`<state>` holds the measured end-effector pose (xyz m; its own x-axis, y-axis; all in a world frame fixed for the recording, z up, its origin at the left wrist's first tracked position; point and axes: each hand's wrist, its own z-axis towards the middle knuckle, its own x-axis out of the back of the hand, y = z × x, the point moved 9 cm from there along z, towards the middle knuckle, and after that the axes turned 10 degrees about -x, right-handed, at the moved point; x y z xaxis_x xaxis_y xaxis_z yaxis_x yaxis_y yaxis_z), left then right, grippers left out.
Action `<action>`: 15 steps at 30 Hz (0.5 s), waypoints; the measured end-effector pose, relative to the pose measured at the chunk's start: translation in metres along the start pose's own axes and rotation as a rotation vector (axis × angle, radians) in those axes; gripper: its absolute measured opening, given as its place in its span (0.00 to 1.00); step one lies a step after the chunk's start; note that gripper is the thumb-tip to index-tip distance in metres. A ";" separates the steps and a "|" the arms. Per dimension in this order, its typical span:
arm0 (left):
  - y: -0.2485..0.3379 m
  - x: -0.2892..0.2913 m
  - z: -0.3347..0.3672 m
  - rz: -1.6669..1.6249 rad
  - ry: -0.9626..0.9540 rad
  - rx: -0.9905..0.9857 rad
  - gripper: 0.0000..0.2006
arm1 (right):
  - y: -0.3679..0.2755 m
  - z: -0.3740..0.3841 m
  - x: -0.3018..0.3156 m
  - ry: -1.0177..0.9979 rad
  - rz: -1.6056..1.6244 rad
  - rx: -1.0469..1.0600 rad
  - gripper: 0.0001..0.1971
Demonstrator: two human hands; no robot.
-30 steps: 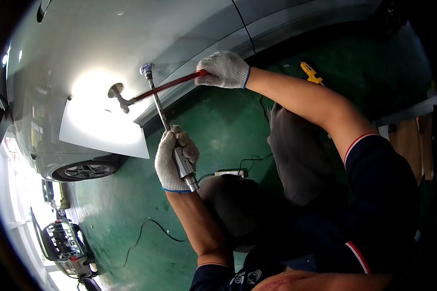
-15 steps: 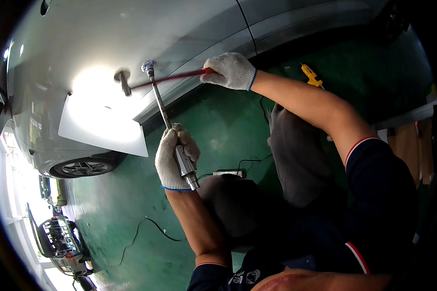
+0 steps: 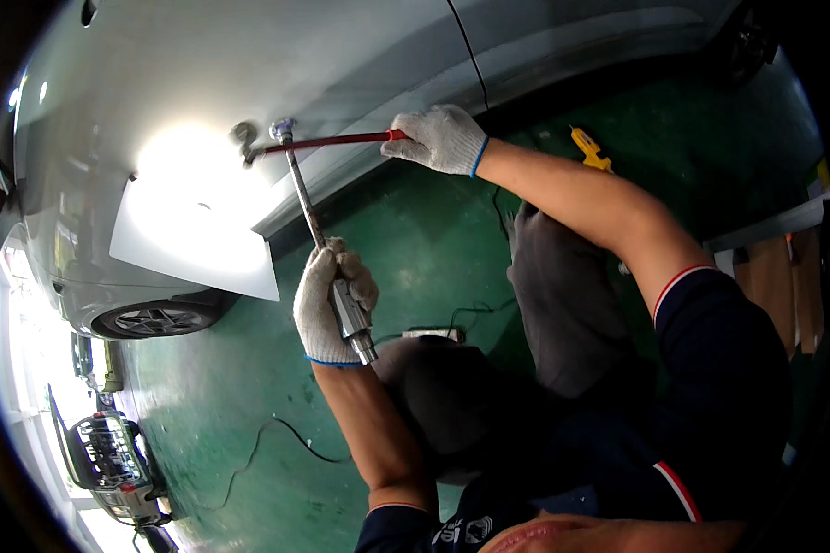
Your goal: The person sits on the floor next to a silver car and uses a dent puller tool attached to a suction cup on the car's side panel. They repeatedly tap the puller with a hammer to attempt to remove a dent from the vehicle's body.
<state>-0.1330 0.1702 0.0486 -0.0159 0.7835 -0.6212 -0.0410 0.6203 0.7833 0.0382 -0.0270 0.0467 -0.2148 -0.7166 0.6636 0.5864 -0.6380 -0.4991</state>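
Observation:
My left hand (image 3: 327, 309) wears a white knit glove and is closed around a slide hammer (image 3: 304, 201). Its steel rod slants up to a small blue-purple pulling tab (image 3: 283, 127) on the silver car's body panel (image 3: 341, 55). Below that grip the metal end of the tool sticks out. Gloved as well, my right hand (image 3: 444, 140) grips a hammer (image 3: 346, 140) by the end of its red handle. The handle crosses the rod near the tab, and the hammer's head, slightly blurred, is beside the tab at the panel; whether it touches the panel I cannot tell.
A bright white sheet (image 3: 194, 249) rests against the car at left, above a wheel (image 3: 161, 320). On the green floor are a yellow glue gun (image 3: 590, 149), a black cable (image 3: 295, 429) and a white power strip (image 3: 433, 334). Another vehicle (image 3: 111, 461) is at far left.
The hammer's head has swung up and slightly right, closer to the tab and panel. My right hand has shifted a little to the right; my left hand stays on the slide hammer.

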 end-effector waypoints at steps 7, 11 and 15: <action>-0.001 0.005 0.002 -0.013 0.031 0.021 0.12 | 0.017 0.000 -0.003 -0.101 -0.058 -0.192 0.29; 0.000 0.000 0.003 0.031 -0.005 0.003 0.12 | 0.023 0.001 0.001 -0.071 0.006 -0.134 0.29; -0.002 -0.003 0.000 0.012 -0.008 0.005 0.11 | 0.021 -0.004 0.002 -0.074 -0.008 -0.198 0.29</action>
<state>-0.1330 0.1669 0.0492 -0.0085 0.7911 -0.6117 -0.0362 0.6111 0.7908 0.0470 -0.0432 0.0354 -0.1561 -0.6934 0.7034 0.4183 -0.6915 -0.5889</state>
